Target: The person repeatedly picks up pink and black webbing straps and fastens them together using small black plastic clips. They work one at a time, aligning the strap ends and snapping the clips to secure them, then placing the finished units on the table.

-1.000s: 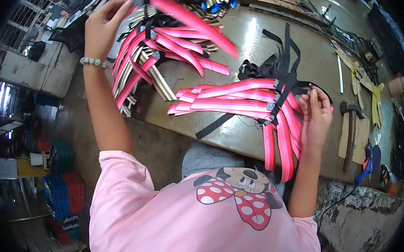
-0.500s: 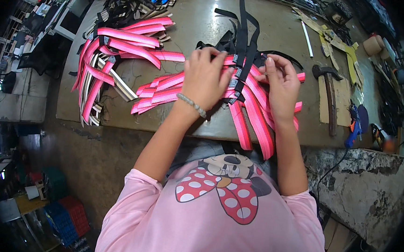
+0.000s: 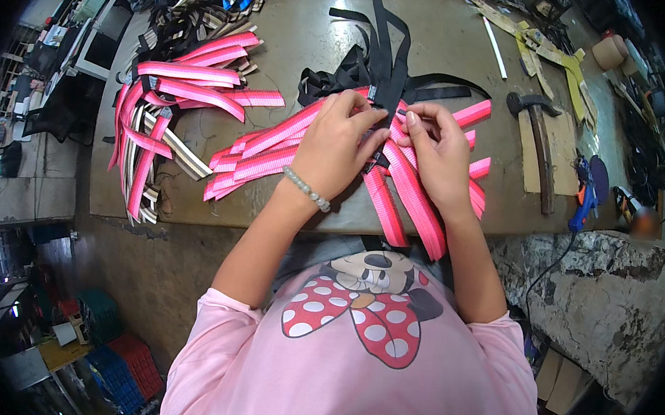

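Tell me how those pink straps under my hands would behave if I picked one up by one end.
Probably floppy: the pink straps droop over the table edge and the left pile lies curved. Likely light, being thin flat webbing. The woven surface looks grippy rather than slick, and both the left hand and right hand pinch it easily.

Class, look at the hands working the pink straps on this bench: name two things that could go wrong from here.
The pink straps under both hands hang past the bench edge, so the bundle might slide off. The left hand and right hand pinch the black strap amid loose webbing, where neighbouring straps could snag.
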Motion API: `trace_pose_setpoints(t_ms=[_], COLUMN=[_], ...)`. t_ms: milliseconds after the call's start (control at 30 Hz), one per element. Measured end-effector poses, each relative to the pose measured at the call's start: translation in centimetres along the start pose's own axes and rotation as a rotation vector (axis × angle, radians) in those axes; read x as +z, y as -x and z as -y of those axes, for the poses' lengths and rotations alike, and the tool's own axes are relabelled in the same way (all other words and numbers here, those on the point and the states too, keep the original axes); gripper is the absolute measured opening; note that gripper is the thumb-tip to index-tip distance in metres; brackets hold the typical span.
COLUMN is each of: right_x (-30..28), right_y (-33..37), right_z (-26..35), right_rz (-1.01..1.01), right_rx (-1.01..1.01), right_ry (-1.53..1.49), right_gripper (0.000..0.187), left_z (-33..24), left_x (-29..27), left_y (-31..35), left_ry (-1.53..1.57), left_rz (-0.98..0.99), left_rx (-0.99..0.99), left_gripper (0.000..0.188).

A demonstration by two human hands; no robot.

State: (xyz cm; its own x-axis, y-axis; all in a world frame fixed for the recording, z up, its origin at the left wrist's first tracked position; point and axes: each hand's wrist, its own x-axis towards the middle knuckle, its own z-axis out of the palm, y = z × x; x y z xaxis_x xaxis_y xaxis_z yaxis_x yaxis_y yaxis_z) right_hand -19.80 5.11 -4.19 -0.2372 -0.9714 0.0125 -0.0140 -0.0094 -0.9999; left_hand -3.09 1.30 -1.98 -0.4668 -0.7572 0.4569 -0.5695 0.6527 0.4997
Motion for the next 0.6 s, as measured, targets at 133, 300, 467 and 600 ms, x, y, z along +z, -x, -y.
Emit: trace_pose_setpoints(t_ms=[133, 300, 467, 600], right_x=[0.2, 0.0, 0.1, 0.0], right_y=[0.3, 0.3, 0.2, 0.3], right_z=[0.1, 0.0, -0.1, 0.0], right_rz=[0.009, 0.110, 0.142, 0.152], right_rx=[-0.107, -0.268, -0.324, -0.367], right_ry=[0.077, 0.330, 0.406, 0.484], right_gripper=[0.015, 0.012, 0.012, 0.013], left_z=[-0.1, 0.4, 0.7, 0.7], left_x=[0.6, 0.5, 0.4, 0.5], left_y=[0.4, 1.0, 1.3, 1.2], left_ry=[-0.010, 0.070, 0.096, 0.131], left_rz=[0.018, -0.003, 0.027, 0.018], left_rx=[-0.040, -0.038, -0.044, -0.074], left_gripper=[0.019, 0.014, 0.015, 0.014])
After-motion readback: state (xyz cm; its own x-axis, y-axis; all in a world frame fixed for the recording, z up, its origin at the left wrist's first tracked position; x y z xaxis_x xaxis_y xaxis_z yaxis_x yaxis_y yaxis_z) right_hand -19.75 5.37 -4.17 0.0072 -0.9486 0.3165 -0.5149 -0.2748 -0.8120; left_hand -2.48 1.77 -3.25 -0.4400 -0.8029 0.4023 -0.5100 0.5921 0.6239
